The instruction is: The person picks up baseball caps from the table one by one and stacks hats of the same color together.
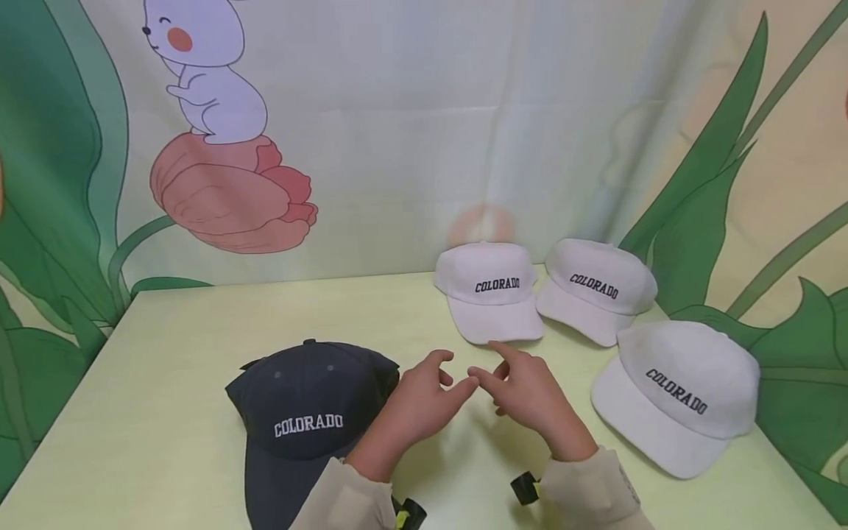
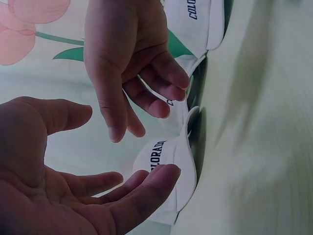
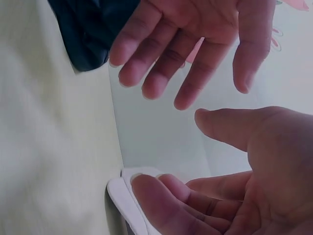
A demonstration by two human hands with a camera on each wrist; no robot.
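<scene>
Both hands hover over the middle of the table, facing each other with nothing in them. My left hand [image 1: 429,397] has relaxed, slightly bent fingers and overlaps the right side of a dark navy cap [image 1: 308,405] in the head view. The cap has COLORADO in white letters and its brim points toward me. Thumb and fingers apart, my right hand [image 1: 530,389] is just in front of a white cap [image 1: 490,291] with black COLORADO lettering. Two more such white caps stand to its right, a back one [image 1: 592,287] and a nearer one [image 1: 682,394].
The pale yellow table [image 1: 146,412] ends at a printed curtain [image 1: 384,147] with a rabbit, a tulip and green leaves. The white caps line the table's back right corner and right edge. Small black devices [image 1: 525,488] hang below the wrists.
</scene>
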